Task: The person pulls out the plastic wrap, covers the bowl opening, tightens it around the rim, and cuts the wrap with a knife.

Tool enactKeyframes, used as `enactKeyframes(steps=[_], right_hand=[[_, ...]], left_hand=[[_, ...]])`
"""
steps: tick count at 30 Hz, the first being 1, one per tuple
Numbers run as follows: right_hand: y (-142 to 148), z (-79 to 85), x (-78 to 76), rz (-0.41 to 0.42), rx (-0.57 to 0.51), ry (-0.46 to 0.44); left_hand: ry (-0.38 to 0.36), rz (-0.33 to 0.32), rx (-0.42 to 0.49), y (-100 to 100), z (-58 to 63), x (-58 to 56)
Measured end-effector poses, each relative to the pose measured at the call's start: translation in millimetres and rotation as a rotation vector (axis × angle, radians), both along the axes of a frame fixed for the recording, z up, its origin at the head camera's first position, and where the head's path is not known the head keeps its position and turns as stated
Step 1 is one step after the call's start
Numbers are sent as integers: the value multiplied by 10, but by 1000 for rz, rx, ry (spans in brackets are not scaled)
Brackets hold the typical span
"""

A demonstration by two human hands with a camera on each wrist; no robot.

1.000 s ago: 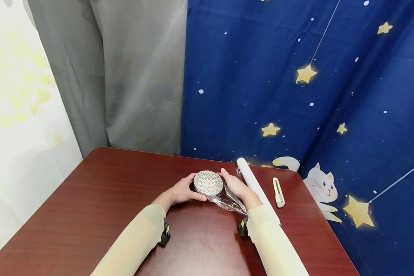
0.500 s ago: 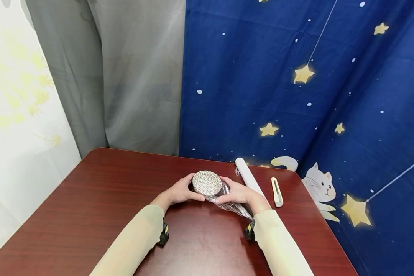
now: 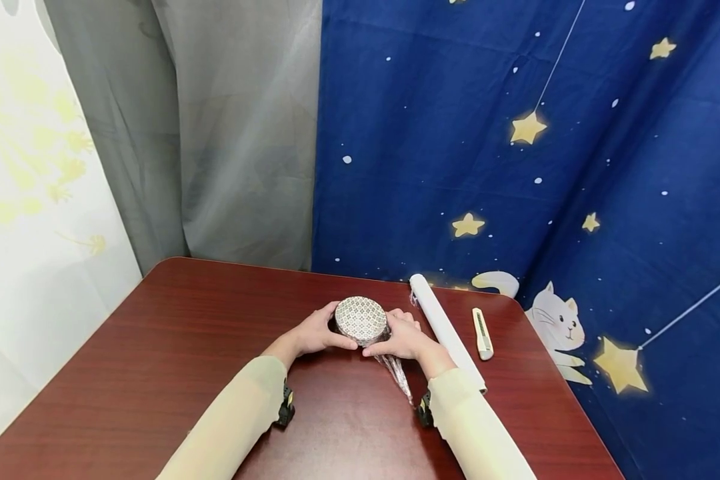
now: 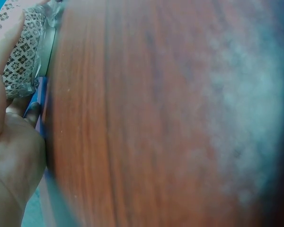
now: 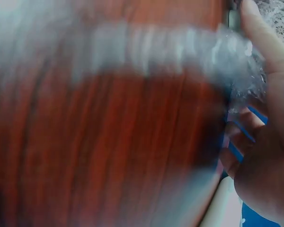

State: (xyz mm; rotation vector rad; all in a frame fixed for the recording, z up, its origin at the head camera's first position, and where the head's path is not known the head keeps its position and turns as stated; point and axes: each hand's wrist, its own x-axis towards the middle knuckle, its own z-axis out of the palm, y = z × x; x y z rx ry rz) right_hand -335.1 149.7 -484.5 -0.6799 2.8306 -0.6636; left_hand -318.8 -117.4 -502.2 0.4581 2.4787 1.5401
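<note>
A round, flat-topped box (image 3: 361,319) with a small diamond pattern is held between both hands near the middle of the table. Clear plastic film covers its side in the left wrist view. My left hand (image 3: 313,333) grips the box's left side, thumb towards me at the front. From the right, my right hand (image 3: 405,339) grips it too, its thumb along the near side and its other fingers behind. A twisted tail of clear film (image 3: 398,380) trails from under the right hand towards the right wrist. In the right wrist view this film (image 5: 151,49) crosses as a blurred band.
A long white roll (image 3: 447,327) lies slantwise on the table just right of the right hand, with a scrap of film by its far end. Further right lies a cream utility knife (image 3: 483,335). The dark red table (image 3: 156,373) ends before hanging curtains (image 3: 252,167).
My right hand shifted outward, then back in; its thumb has come round to the box's near side. The loose film, earlier spread wide, is now a narrow tail. My left hand stays put.
</note>
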Motion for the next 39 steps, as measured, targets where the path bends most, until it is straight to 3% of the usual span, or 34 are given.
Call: enactKeyframes(steps=[4, 7, 13, 17, 22, 26, 32, 39], right_hand=[[61, -286, -236, 79, -85, 69], [85, -349, -307, 129, -134, 84], [21, 11, -78, 162, -189, -104], [70, 206, 35, 142, -163, -238], [135, 325, 78, 112, -116, -291], [98, 276, 68, 114, -80, -191], [3, 134, 49, 16, -18, -13], [5, 83, 13, -50, -25, 57]], left_hand=[[8, -1, -8, -3, 15, -11], [18, 3, -12, -5, 16, -20], [9, 1, -27, 0, 5, -32], [2, -3, -31, 5, 8, -30], [3, 7, -32, -26, 17, -27], [8, 6, -29, -38, 1, -12], [8, 0, -17, -7, -29, 14], [-1, 19, -14, 19, -19, 5]])
